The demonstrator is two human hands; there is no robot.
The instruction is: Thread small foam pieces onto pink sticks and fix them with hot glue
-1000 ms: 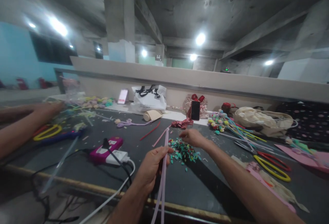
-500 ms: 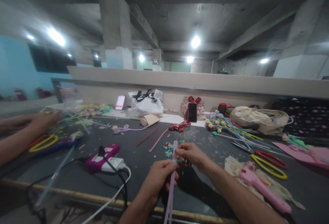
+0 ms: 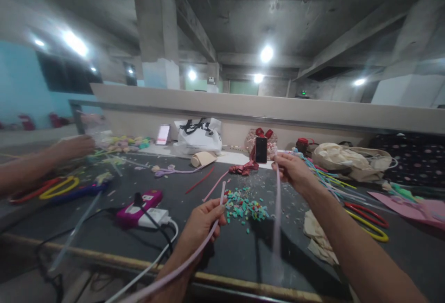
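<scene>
My left hand point(image 3: 201, 222) is closed around a pale lilac pipe cleaner point(image 3: 184, 262), its tip standing up past the thumb and its long tail curving down over my forearm. Farther forward and to the right, my right hand point(image 3: 295, 169) pinches the top of a second lilac strand point(image 3: 277, 215), which hangs down blurred by motion. Between the hands, a scatter of small teal, red and yellow snippets point(image 3: 246, 206) lies on the dark tabletop point(image 3: 243, 252). The two strands are apart from each other.
At left, a co-worker's arm point(image 3: 45, 159) reaches over yellow-handled scissors point(image 3: 60, 188). A purple power strip point(image 3: 149, 200) with cables lies left of me. Red-and-yellow scissors point(image 3: 368, 215) and crumpled cloth point(image 3: 318, 238) are right. A phone point(image 3: 260, 150) and white bag point(image 3: 198, 137) stand behind.
My hands were together on the lilac strands. They have parted: the right hand moved forward and right with one strand, the left slightly left with the other. The snippets are now uncovered.
</scene>
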